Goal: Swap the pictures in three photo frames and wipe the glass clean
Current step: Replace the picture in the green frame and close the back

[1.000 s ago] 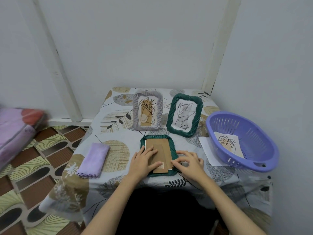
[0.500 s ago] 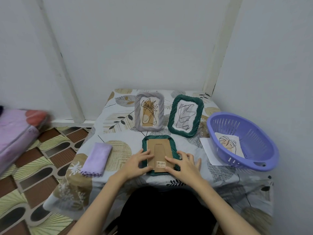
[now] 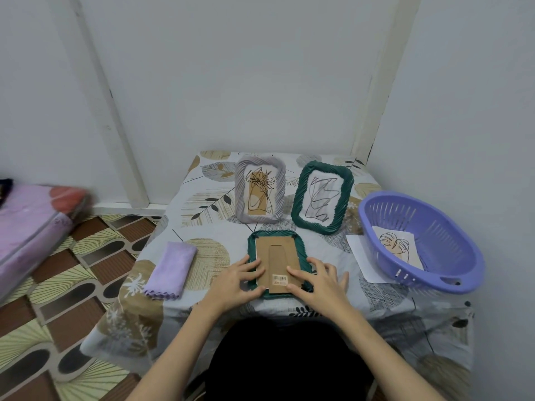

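From the head camera, a green frame (image 3: 277,266) lies face down near the front edge of the bench (image 3: 208,256), its brown cardboard back (image 3: 276,263) turned up and a barcode sticker (image 3: 280,279) near the bottom edge. The left hand (image 3: 240,282) rests on the frame's lower left corner, fingers fairly straight and spread, the fingertips lying over the green rim and onto the cardboard; its grip closes round nothing. The right hand (image 3: 320,280) lies flat on the lower right corner in the same way, fingers stretched out, the forefinger reaching across the cardboard toward the sticker.

Behind this frame two more stand upright and lean back: a grey frame (image 3: 259,191) with a brown-and-black plant drawing on the left, and a second green frame (image 3: 322,196) with a black scribble drawing on the right, just beside each other.

A folded lilac cloth (image 3: 170,270) lies on the bench well to the left of the hands. On the right a purple basket (image 3: 428,235) holds a sheet with a leaf drawing (image 3: 396,246), and a white paper (image 3: 362,256) sticks out from under the basket's near side. The bench wears a leaf-patterned cloth and stands in a corner of pale walls. A pink mattress (image 3: 31,224) lies on the patterned floor (image 3: 58,314) at far left.
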Demonstrator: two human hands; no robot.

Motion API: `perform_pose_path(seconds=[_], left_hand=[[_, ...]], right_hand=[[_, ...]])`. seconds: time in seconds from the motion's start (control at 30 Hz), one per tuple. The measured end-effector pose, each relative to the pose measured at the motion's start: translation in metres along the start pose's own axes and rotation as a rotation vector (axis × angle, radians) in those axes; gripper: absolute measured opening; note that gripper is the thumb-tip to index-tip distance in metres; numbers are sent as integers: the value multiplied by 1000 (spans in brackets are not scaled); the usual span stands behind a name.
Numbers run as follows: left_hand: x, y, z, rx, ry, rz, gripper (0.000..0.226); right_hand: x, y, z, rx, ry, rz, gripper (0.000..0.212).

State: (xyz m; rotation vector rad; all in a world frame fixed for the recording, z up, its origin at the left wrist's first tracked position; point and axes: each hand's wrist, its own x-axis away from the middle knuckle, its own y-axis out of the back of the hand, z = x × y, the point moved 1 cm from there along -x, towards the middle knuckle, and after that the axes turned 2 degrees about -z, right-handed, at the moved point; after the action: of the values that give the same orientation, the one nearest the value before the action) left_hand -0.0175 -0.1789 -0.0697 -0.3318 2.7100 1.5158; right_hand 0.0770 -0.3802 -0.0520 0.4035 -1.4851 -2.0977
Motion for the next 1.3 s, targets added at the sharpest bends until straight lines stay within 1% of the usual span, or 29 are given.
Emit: perform_pose_path(seconds=[0.13, 0.23, 0.3, 0.37, 0.4, 0.47, 0.53, 0.6, 0.7, 0.77, 0.8, 0.83, 0.9, 0.93, 0.97, 1.0, 1.03, 1.07, 1.1, 1.13, 1.2, 1.23, 1.3], left_hand=[[0, -2, -2, 36, 39, -44, 79], [0, -4, -1, 56, 42, -37, 79], [1, -3, -3, 115, 62, -40, 74], [2, 0, -5, 240, 138, -113, 61], [1, 2, -5, 267, 186, -163, 59], [0, 4, -2, 206, 285, -209, 55], [-3, 4, 0, 161, 340, -196, 52], [-6, 3, -3, 194, 360, -150, 56], [-13, -2, -7, 186, 336, -82, 64], [-19, -7, -11, 196, 311, -103, 64], [-20, -7, -13, 265, 326, -142, 64], [-21, -6, -17, 407, 374, -186, 63], [-22, 3, -23, 871, 483, -267, 60], [-22, 9, -27, 1134, 514, -306, 54], [-23, 13, -31, 1367, 531, -338, 46], [-23, 18, -35, 1546, 533, -351, 41], [-24, 22, -39, 1655, 522, -342, 42], [-25, 26, -42, 1708, 500, -317, 45], [-27, 28, -43, 1718, 475, -286, 49], [-29, 28, -46, 1715, 446, -244, 52], [-33, 27, -48, 1686, 393, -179, 56], [-34, 26, -49, 1652, 382, -167, 57], [-35, 25, -52, 1538, 398, -160, 52]], right_hand=[[0, -1, -1, -15, 0, 1, 44], [1, -1, 0, -23, 2, -1, 44], [1, -2, -1, -30, -1, 5, 44], [0, -1, -2, -44, 1, 19, 44], [-1, 0, -2, -56, 0, 26, 45], [-1, 1, -1, -86, -9, 23, 51], [1, 0, 0, -86, 4, -13, 63], [6, -4, 2, -83, 55, -70, 75], [10, -12, 3, -117, 99, -87, 75], [12, -18, 4, -103, 98, -50, 81], [12, -19, 4, -110, 87, -31, 81], [11, -16, 7, -137, 70, -21, 73], [8, -4, 14, -234, 59, -47, 52], [6, 4, 19, -291, 80, -78, 46], [4, 13, 25, -350, 116, -105, 45], [3, 22, 32, -400, 154, -125, 47], [2, 29, 39, -416, 195, -141, 52], [1, 36, 45, -372, 236, -164, 60], [2, 42, 50, -277, 272, -190, 67], [2, 46, 53, -154, 299, -209, 68], [-3, 53, 55, 9, 330, -249, 54], [-6, 55, 53, 26, 326, -274, 47], [-9, 61, 47, -37, 291, -338, 45]])
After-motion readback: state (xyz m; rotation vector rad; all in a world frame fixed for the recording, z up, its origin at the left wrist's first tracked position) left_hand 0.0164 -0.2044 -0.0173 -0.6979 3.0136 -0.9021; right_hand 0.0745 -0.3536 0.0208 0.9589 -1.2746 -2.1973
